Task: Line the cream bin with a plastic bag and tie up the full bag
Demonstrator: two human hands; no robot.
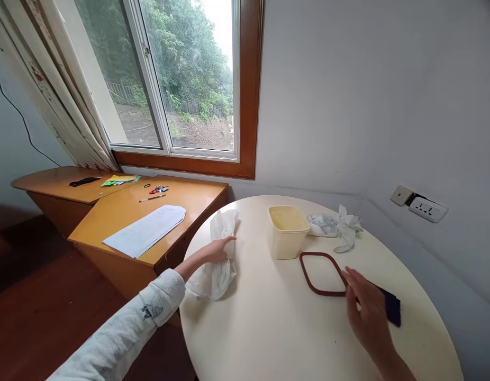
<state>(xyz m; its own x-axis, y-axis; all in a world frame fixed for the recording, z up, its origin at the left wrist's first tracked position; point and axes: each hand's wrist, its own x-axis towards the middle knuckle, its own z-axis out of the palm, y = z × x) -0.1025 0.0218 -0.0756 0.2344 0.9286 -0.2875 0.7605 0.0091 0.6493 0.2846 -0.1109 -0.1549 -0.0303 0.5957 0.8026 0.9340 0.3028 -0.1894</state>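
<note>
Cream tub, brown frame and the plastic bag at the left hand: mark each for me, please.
Cream tub (288, 245), head view: front outer wall.
Brown frame (328, 293), head view: its near edge.
Plastic bag (213, 280), head view: the crumpled part nearer the camera.

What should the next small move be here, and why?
I'd suggest closing the right hand on the right side of the brown frame. That hand is open right at that side, and the frame lies flat on the table, within easy reach. The left hand is over at the plastic bag, so the right seems better placed.
</note>
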